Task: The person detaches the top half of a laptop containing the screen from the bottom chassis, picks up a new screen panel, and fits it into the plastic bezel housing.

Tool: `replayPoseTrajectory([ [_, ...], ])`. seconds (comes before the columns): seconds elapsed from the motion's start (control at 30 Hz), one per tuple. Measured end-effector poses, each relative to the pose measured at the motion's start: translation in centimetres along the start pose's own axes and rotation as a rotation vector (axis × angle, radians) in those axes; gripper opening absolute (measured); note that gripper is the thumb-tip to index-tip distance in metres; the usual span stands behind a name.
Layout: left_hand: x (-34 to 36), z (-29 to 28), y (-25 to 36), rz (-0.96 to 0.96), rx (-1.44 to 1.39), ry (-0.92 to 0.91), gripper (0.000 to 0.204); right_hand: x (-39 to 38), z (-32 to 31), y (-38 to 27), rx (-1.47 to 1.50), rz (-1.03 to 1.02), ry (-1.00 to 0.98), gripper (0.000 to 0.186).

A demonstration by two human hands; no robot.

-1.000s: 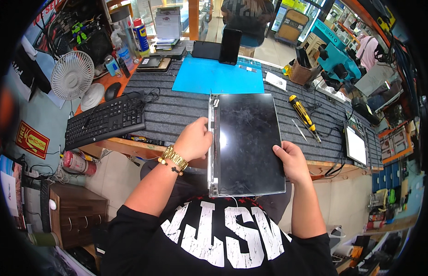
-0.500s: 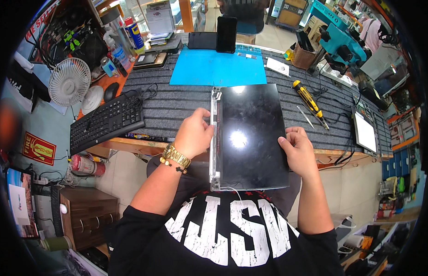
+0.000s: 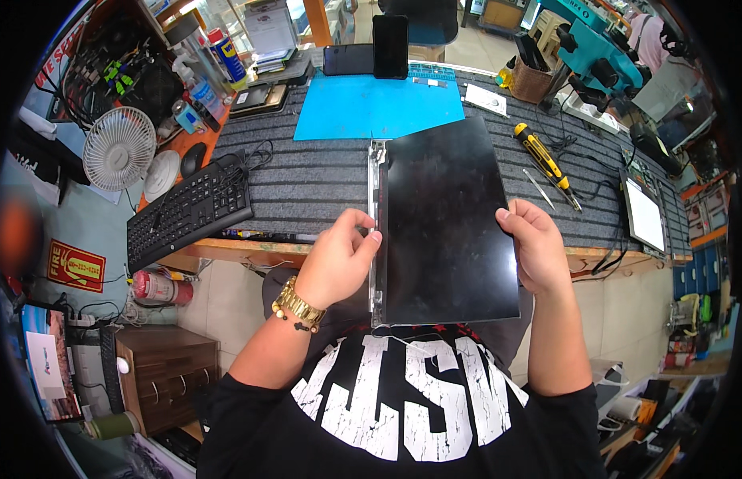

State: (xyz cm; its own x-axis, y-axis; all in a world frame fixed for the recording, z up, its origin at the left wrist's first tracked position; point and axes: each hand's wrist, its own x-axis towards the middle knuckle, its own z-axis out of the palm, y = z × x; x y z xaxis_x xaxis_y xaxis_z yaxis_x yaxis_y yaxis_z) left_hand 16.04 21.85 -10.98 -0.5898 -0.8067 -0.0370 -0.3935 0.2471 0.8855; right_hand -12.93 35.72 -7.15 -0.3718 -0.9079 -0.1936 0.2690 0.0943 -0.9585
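My left hand [image 3: 339, 255], with a gold watch and bead bracelet, grips the narrow silver hinge strip [image 3: 376, 184] along the left edge of a dark display panel [image 3: 447, 223]. My right hand [image 3: 530, 243] holds the panel's right edge, thumb on its face and other fingers partly hidden. The glossy panel is upright in the view, over my lap and the bench's front, its top right corner higher than the left. A thin wire [image 3: 403, 345] hangs from its lower left corner.
The striped bench [image 3: 291, 191] holds a keyboard [image 3: 187, 211], mouse [image 3: 194, 158], blue mat [image 3: 339, 112], two phones [image 3: 391, 46], yellow-black screwdriver [image 3: 540, 153], tweezers [image 3: 537, 188], teal microscope [image 3: 594, 60] and white-screened device [image 3: 645, 211]. A fan [image 3: 118, 148] stands left; a fire extinguisher [image 3: 159, 289] is below.
My right hand and the panel's right side have moved up and rightward, leaving the top edge slanted. The bright glare on the panel has faded. The whole view has shifted slightly.
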Motion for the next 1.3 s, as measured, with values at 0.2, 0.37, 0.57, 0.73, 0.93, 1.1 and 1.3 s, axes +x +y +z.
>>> replayPoseTrajectory([
  [0.2, -1.4, -0.5, 3.0, -0.250, -0.206, -0.118, 0.041, -0.1, 1.7, -1.2, 0.051, -0.042, -0.024, 0.033],
  [0.37, -1.5, -0.1, 1.9, -0.170, -0.165, -0.087, 0.046, 0.0, 2.8, -2.1, 0.012, -0.073, -0.055, 0.032],
  [0.57, -0.7, 0.4, 0.2, -0.188, -0.393, -0.035, 0.042, 0.2, 5.3, -3.5, 0.050, -0.064, -0.122, 0.030],
  [0.73, -0.5, 0.9, -0.6, -0.233, -0.687, 0.016, 0.044, 0.2, 8.7, -5.4, -0.056, -0.114, -0.251, 0.038],
  [0.93, -1.3, 0.3, -4.5, -0.254, -1.597, -0.408, 0.044, 3.4, 10.0, -4.9, -0.190, -0.230, -0.454, 0.026],
  [1.1, -0.7, 0.2, -5.1, -0.260, -1.795, -0.546, 0.047, 8.5, 8.2, 0.5, -0.678, -0.391, -0.256, 0.021],
  [1.3, -1.0, -0.3, -5.5, -0.311, -1.805, -0.476, 0.045, 10.6, 8.8, 4.8, -0.849, -0.733, -0.276, 0.028],
])
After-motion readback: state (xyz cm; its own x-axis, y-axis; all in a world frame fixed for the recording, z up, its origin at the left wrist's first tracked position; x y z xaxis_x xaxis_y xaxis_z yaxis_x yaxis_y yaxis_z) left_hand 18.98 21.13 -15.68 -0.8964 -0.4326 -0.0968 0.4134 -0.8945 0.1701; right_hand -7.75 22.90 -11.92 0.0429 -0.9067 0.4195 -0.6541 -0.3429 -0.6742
